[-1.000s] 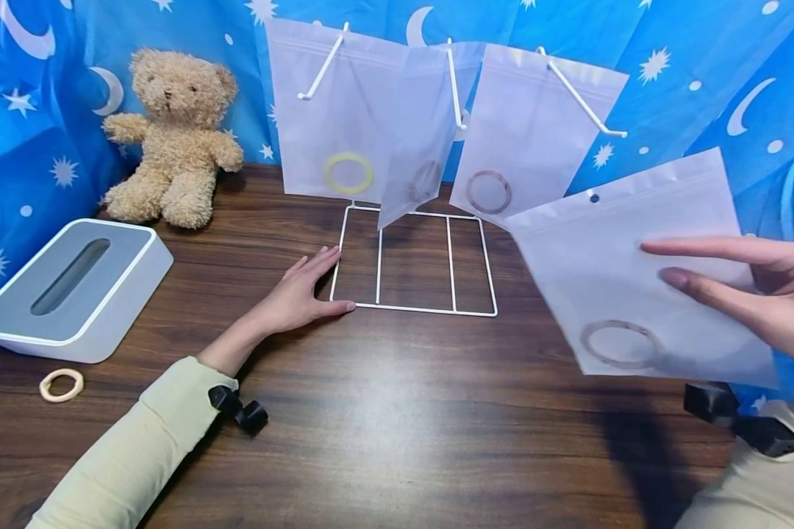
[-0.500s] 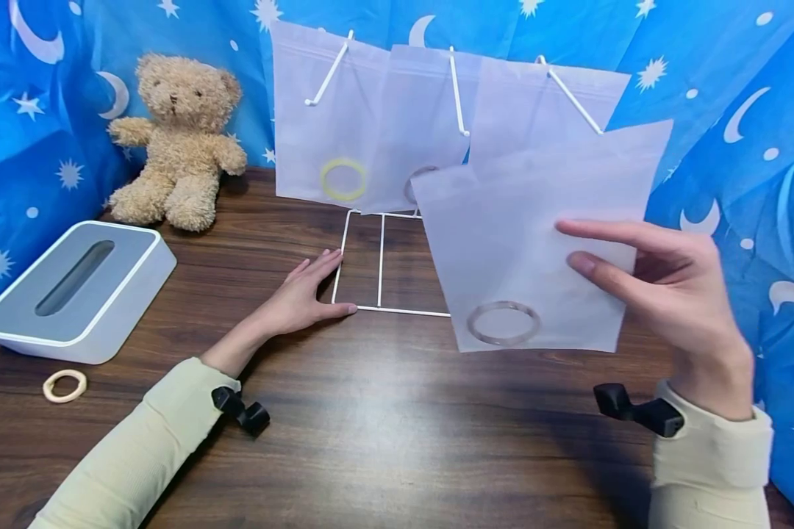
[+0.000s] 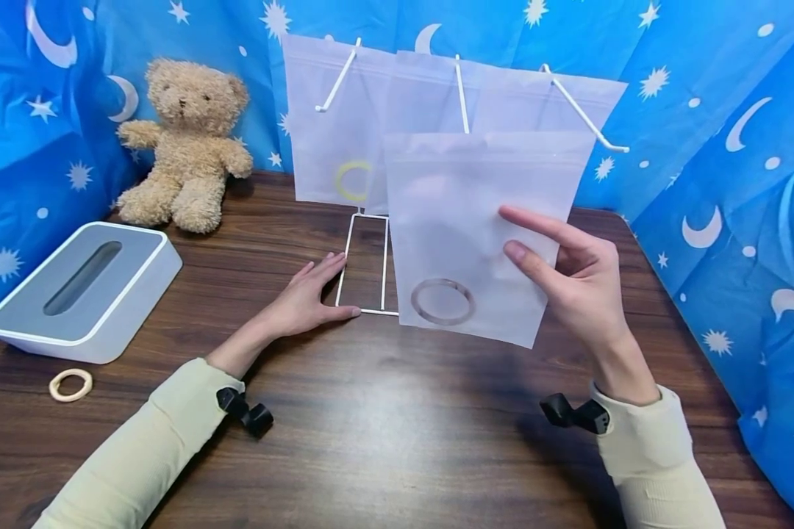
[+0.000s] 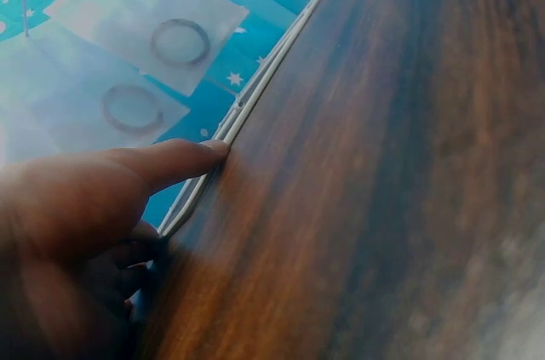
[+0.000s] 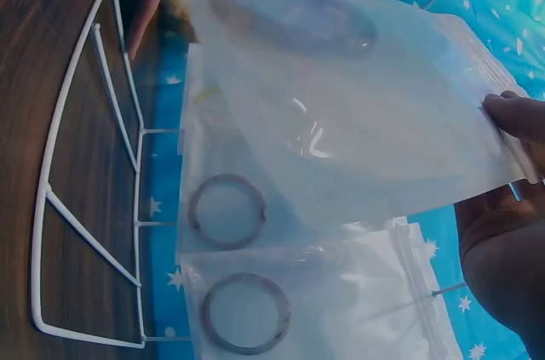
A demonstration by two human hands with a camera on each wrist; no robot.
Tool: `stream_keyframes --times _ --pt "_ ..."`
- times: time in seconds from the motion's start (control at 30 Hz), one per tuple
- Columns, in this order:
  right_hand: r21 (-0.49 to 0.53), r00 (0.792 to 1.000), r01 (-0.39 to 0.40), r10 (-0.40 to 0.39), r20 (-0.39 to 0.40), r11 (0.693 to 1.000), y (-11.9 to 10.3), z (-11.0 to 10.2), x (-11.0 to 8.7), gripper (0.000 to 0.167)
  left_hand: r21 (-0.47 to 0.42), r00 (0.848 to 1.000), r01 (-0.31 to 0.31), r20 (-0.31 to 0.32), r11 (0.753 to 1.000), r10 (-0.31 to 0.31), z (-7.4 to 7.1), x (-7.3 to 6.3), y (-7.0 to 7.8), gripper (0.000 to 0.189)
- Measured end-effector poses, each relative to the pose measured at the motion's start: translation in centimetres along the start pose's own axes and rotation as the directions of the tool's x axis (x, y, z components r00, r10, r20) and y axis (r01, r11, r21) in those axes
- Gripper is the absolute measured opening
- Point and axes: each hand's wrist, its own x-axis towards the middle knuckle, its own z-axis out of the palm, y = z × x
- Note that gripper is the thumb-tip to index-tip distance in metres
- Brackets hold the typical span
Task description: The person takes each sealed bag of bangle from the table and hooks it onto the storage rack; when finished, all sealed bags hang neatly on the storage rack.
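My right hand (image 3: pixel 572 283) pinches a frosted zip bag (image 3: pixel 470 220) between thumb and fingers, holding it upright in front of the rack. A brownish bangle (image 3: pixel 443 302) shows through its lower part. Behind it, several similar bags hang from the white prongs of a wire rack (image 3: pixel 368 312). One hanging bag (image 3: pixel 331 132) holds a yellow ring (image 3: pixel 341 182); two other brownish bangles (image 5: pixel 227 211) show in the right wrist view. My left hand (image 3: pixel 301 297) rests at the rack base's left corner, fingers extended, its thumb touching the front wire in the left wrist view.
A teddy bear (image 3: pixel 188 147) sits at the back left. In front of it stands a white tissue box (image 3: pixel 126 294) with a grey top. A pale wooden ring (image 3: pixel 70 385) lies on the brown table (image 3: pixel 384 441). A blue curtain (image 3: pixel 708 169) surrounds the back and sides.
My right hand has brought the bag leftward from the right side to before the rack, and the bag has turned more upright. My left hand has stayed at the rack base.
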Motion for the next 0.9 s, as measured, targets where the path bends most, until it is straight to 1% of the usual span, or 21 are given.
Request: stream_keyframes --times 0.2,0.4,0.67,0.9 --pt "-0.01 1.0 -0.017 0.017 0.021 1.0 0.5 0.3 0.2 0.037 0.002 1.0 0.0 -0.006 1.0 0.0 0.0 -0.1 0.1 0.095" --pt "0.009 1.0 -0.02 0.02 0.013 1.0 0.8 0.6 0.6 0.037 0.004 1.0 0.002 -0.015 1.0 -0.002 0.0 -0.2 0.1 0.095" --pt "0.049 0.998 -0.066 0.066 -0.003 0.997 0.9 0.5 0.7 0.039 0.006 1.0 0.004 -0.016 1.0 -0.004 -0.1 -0.2 0.3 0.094" --pt "0.04 0.997 -0.078 0.078 0.007 0.996 1.2 0.4 1.1 0.039 0.01 1.0 0.004 -0.012 1.0 -0.004 -0.2 -0.3 0.3 0.094"
